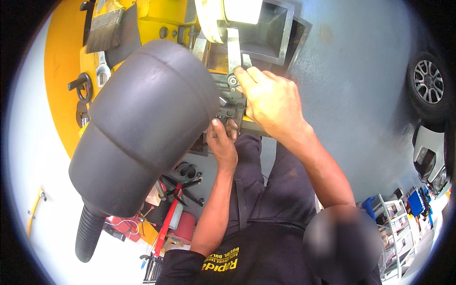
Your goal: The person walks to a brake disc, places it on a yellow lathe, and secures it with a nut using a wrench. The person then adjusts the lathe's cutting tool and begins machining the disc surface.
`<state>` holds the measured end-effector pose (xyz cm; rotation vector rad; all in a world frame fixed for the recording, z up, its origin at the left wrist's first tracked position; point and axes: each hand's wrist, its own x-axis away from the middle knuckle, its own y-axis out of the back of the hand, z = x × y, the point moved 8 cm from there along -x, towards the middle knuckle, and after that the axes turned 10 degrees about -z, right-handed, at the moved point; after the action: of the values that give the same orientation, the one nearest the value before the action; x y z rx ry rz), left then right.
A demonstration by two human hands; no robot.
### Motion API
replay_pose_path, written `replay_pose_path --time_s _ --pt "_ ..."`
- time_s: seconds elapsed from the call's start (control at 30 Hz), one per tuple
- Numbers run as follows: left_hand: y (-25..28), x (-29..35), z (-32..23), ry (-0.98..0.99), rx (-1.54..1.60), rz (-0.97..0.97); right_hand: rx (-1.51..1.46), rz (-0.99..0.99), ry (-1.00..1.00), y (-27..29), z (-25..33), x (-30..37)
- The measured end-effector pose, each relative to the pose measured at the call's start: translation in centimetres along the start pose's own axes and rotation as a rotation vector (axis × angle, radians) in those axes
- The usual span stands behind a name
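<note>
My right hand (273, 97) is closed at the top of a dark metal tool block (230, 107). Its fingertips press by a round bolt head (232, 80), and whatever lies in the palm is hidden. A flat silvery bar (233, 50) runs from there up to a bright ring-shaped part (209, 19). Just under the block, my left hand (223, 142) has its thumb and fingers curled up against the block's lower edge. What they pinch is too small to make out. A large black rounded housing (152, 118) covers the area left of both hands.
From the black housing hangs a ribbed hose (90, 232). The yellow machine (161, 16) carries a wide brush (105, 31), a wrench (102, 69) and a handwheel (84, 88). A metal tray (270, 33) sits at the top. Right are a car wheel (427, 80) and a shelf (392, 223).
</note>
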<state>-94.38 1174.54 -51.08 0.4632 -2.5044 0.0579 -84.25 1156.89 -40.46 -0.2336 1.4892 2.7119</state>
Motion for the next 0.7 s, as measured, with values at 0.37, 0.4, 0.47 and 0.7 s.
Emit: replay_pose_path --time_s 0.37,0.4,0.47,0.7 --pt "-0.12 -0.36 -0.65 -0.016 -0.085 0.025 -0.04 -0.009 -0.008 0.23 -0.23 -0.08" --pt "-0.21 -0.33 -0.64 -0.008 -0.074 0.029 -0.049 -0.023 -0.017 0.18 -0.35 0.03" --pt "-0.18 -0.31 -0.55 0.005 -0.06 0.032 -0.058 -0.038 -0.025 0.2 -0.42 0.07" --pt "0.09 -0.4 -0.23 0.027 -0.055 0.037 -0.049 0.001 -0.01 0.05 -0.3 0.04"
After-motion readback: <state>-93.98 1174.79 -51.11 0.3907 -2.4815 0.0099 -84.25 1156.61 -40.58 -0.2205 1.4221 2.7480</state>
